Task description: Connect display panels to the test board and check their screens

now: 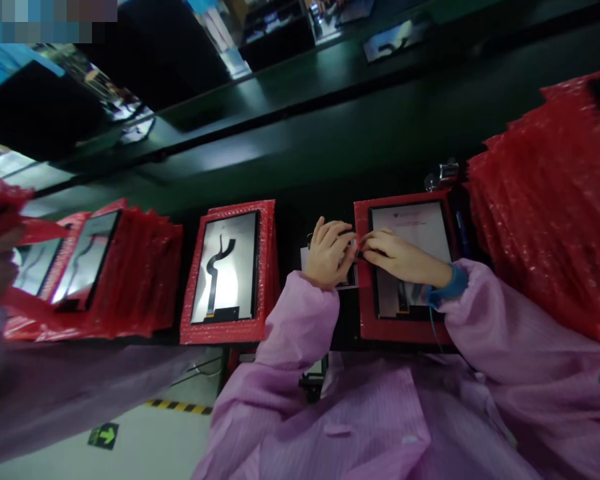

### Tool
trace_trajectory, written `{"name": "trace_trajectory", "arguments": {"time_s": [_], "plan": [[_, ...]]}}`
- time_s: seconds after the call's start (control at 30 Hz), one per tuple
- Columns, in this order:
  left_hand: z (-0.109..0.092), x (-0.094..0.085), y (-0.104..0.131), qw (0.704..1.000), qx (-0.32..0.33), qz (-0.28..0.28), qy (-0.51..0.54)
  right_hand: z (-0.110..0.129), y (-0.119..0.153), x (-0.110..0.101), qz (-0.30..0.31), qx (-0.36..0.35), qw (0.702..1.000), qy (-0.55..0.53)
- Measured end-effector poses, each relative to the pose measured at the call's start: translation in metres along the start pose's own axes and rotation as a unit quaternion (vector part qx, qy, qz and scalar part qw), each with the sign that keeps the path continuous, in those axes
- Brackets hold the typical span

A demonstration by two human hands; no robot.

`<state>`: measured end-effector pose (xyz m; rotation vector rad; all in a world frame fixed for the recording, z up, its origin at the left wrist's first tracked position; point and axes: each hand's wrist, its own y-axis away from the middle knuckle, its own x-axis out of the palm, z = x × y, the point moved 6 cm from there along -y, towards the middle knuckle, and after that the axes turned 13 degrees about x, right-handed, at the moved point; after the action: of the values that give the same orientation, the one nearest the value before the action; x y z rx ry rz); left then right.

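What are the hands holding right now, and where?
Both hands, left and right, pinch something small at the panel's left edge; what it is cannot be told.

Left hand [329, 253] and right hand [397, 257] together, fingers [363, 248] curled.

Four display panels [227, 267] on red bubble wrap, two hands [330, 253]

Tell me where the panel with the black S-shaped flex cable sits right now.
In the head view, the panel with the flex cable lies on a red bubble-wrap stack left of centre, just left of the left hand and right of the fanned red stack.
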<state>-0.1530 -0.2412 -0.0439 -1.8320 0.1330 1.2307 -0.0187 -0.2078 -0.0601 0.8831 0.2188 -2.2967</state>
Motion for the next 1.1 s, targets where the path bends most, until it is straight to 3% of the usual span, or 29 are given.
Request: {"name": "trace_trajectory", "arguments": {"time_s": [0.2, 0.37, 0.57, 0.87, 1.1], "plan": [[-0.001, 0.017, 0.013, 0.993, -0.004, 0.093, 0.075, -0.004, 0.006, 0.003, -0.018, 0.016, 1.0, -0.009], [-0.004, 0.015, 0.011, 0.994, 0.001, 0.082, 0.078, -0.005, 0.005, 0.01, -0.039, 0.021, 0.999, 0.014], [-0.005, 0.021, 0.011, 0.992, -0.007, 0.109, 0.061, -0.007, 0.005, 0.014, -0.073, 0.025, 0.997, 0.019], [-0.008, 0.019, 0.01, 0.997, 0.029, 0.063, 0.025, -0.008, 0.005, 0.015, -0.076, 0.04, 0.996, 0.008], [-0.01, 0.018, 0.009, 0.998, 0.052, 0.034, -0.023, -0.003, 0.008, 0.017, -0.103, 0.043, 0.991, 0.078]]}}
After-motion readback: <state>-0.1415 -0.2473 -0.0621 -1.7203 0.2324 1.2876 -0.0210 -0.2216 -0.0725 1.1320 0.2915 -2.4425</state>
